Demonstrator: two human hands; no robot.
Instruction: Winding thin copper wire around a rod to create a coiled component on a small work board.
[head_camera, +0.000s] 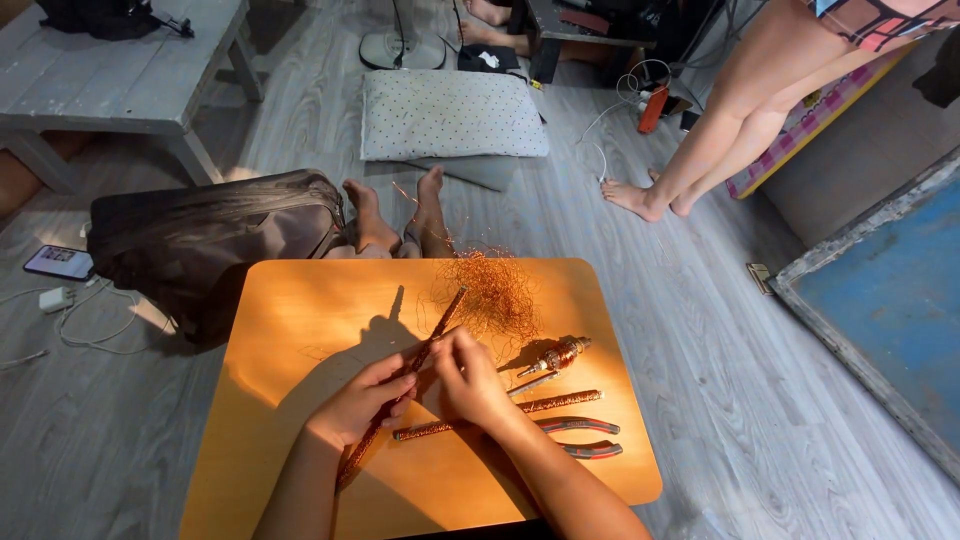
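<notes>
pliers (585, 437): jaws hidden by forearm | bystander (760, 110): cut off (top edge)

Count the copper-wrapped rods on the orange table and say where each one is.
3. One long rod slants through both hands, left hand and right hand. Two shorter rods lie right of the hands: one nearer the pliers, one partly hidden under the right wrist.

Glossy copper wire tangle (493, 290), smooth wooden tabletop (300, 330) (orange, matt)

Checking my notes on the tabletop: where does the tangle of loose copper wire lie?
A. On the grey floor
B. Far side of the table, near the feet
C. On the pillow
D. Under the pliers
B: the wire tangle lies on the table at its far edge.
</notes>
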